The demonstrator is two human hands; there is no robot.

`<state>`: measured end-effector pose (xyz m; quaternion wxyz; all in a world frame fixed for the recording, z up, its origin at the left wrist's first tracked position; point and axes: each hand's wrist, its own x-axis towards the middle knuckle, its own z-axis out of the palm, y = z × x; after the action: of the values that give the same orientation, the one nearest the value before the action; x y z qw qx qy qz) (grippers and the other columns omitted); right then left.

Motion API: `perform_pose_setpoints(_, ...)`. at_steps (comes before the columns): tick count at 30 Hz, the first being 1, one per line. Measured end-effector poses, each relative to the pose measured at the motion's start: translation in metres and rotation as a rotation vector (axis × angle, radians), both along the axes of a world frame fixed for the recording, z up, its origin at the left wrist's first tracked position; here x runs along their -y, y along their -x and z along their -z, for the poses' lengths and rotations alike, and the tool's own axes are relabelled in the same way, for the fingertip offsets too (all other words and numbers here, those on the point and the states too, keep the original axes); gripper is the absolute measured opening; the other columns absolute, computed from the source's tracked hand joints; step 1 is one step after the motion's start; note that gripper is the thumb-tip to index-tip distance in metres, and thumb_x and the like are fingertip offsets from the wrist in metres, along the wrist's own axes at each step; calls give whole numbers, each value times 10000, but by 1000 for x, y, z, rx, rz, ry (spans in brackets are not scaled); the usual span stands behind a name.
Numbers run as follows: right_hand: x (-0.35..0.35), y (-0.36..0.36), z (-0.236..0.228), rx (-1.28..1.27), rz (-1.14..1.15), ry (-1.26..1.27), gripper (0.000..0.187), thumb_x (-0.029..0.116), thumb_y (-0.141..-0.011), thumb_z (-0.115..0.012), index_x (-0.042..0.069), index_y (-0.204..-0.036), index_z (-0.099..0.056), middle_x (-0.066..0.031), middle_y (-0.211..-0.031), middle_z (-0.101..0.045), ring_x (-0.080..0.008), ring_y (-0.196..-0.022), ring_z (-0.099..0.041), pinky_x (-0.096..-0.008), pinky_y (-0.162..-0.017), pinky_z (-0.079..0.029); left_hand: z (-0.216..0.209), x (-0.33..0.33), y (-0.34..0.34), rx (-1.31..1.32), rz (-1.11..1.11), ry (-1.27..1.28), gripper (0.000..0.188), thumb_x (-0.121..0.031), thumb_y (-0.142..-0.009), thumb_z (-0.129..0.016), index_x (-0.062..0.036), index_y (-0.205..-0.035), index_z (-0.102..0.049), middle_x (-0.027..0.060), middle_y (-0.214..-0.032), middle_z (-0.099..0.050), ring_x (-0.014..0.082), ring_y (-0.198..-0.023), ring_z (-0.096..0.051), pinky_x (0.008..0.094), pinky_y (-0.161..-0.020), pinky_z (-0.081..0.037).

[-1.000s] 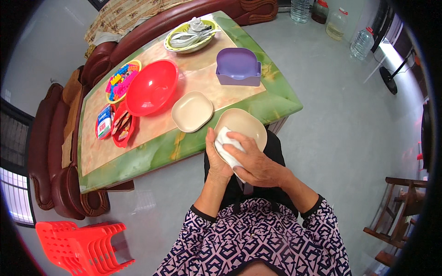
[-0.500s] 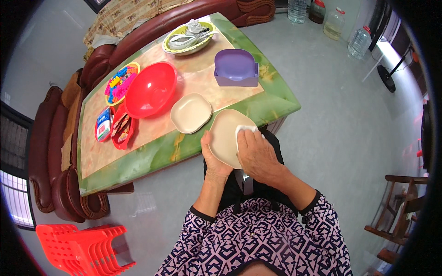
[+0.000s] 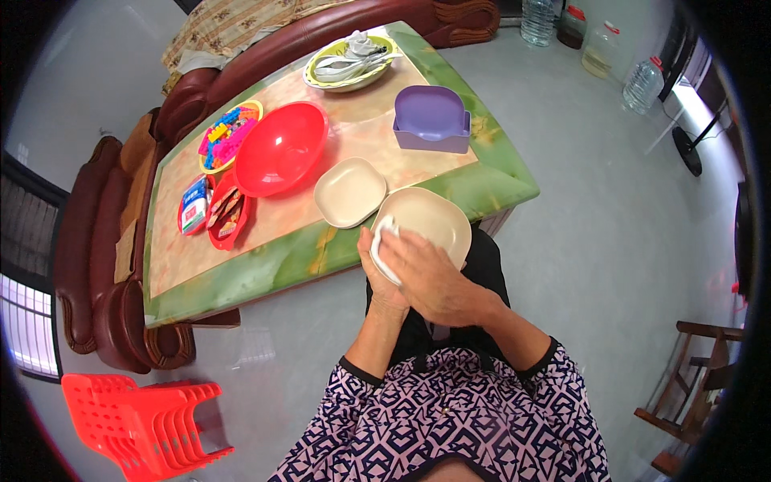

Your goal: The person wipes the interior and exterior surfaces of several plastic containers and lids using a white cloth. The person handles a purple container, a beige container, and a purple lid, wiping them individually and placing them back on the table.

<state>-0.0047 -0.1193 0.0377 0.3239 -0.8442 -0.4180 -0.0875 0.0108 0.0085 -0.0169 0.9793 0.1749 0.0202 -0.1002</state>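
Observation:
My left hand (image 3: pixel 381 277) grips the near left edge of a beige plate (image 3: pixel 438 218), which is rounded and squarish. Over its inner face my right hand (image 3: pixel 430 277) presses a white cloth (image 3: pixel 384 241), now at the plate's left side. The fingers of the right hand lie over the cloth and hide part of it. Just beyond, a second, smaller beige plate (image 3: pixel 350 193) rests on the table near its front edge. A purple holder (image 3: pixel 432 119) stands farther back to the right.
On the green-edged table (image 3: pixel 321 259) are a red bowl (image 3: pixel 283 149), a basket of toy bricks (image 3: pixel 230 135), a red dish with packets (image 3: pixel 228 218) and a yellow-green bowl (image 3: pixel 351 66) with spoons. Red stacked stools (image 3: pixel 148 422) stand at lower left, a wooden chair (image 3: pixel 697 381) at right.
My right hand has wiped the cloth from the right side of the plate across to its left side. The view has shifted slightly. My left hand keeps its grip.

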Motion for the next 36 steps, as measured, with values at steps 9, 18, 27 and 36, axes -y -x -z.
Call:
perform_pose_setpoints(9, 9, -27, -1, 221, 269, 57, 485, 76, -786, -516, -56, -1250, -472, -177, -1342, -422, -334, -1221, -395, -398, -999, -367, -40, 18, 3, 0, -38, -75, 654, -573, -868, -464, -94, -1313, -465, 105, -1293, -511, 272, -1178, -497, 430, -1002, -408)
perform_pose_setpoints(18, 18, 4, -11, -12, 395, 291, 348, 39, -719, -552, -86, -1044, -547, -141, -819, -515, -308, -810, -524, -371, -702, -473, -37, 12, 0, 127, -83, -173, 672, -563, -857, -475, -80, -1323, -450, 118, -1299, -511, 270, -1178, -500, 431, -988, -416)
perform_pose_setpoints(27, 7, -23, -9, 101, 521, -15, 392, 34, -775, -519, -30, -1162, -509, -160, -1059, -526, -333, -964, -535, -397, -829, -485, -35, 16, 2, 49, -93, -84, 669, -572, -852, -489, -98, -1323, -449, 113, -1294, -511, 283, -1172, -497, 434, -987, -417)
perform_pose_setpoints(36, 6, 4, 3, 53, 96, -76, 424, 23, -761, -524, -54, -1177, -521, -216, -1204, -490, -380, -1035, -478, -427, -926, -424, -16, 1, 0, -6, -137, -113, 736, -604, -835, -477, -75, -1343, -420, 124, -1296, -504, 293, -1186, -491, 446, -1000, -406)
